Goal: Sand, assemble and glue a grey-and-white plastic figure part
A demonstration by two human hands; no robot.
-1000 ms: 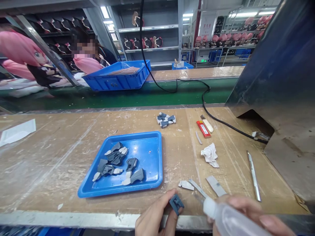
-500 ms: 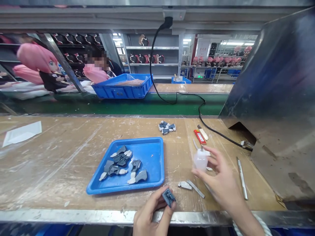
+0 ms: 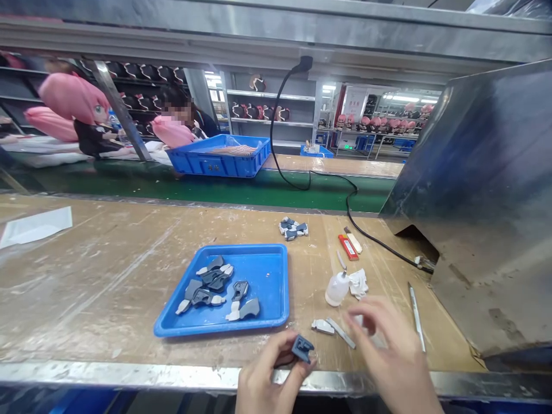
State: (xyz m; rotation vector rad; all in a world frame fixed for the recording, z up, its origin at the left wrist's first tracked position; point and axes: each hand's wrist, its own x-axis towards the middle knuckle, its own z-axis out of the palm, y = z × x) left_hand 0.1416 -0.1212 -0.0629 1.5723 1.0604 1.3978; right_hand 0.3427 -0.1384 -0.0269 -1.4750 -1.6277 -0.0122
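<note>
My left hand [image 3: 267, 376] pinches a small dark blue-grey plastic part [image 3: 302, 348] at the near edge of the workbench. My right hand [image 3: 390, 353] hovers open just right of it, fingers spread, holding nothing. A small clear squeeze bottle [image 3: 337, 287] with a thin nozzle stands upright on the bench beyond my right hand, next to a crumpled white cloth [image 3: 358, 283]. A white part [image 3: 322, 326] and a flat metal strip [image 3: 341, 332] lie between my hands and the bottle.
A blue tray [image 3: 263, 273] holds several grey and white parts [image 3: 213, 286]. A small pile of parts [image 3: 293, 227], a red lighter [image 3: 348, 247], a metal tool [image 3: 416, 315] and a large metal hood [image 3: 483, 207] lie right. A person sits behind a blue crate [image 3: 219, 156] across the green conveyor [image 3: 172, 187].
My right hand set the squeeze bottle down upright on the bench, let go and drew back toward me. My left hand kept its hold on the part.
</note>
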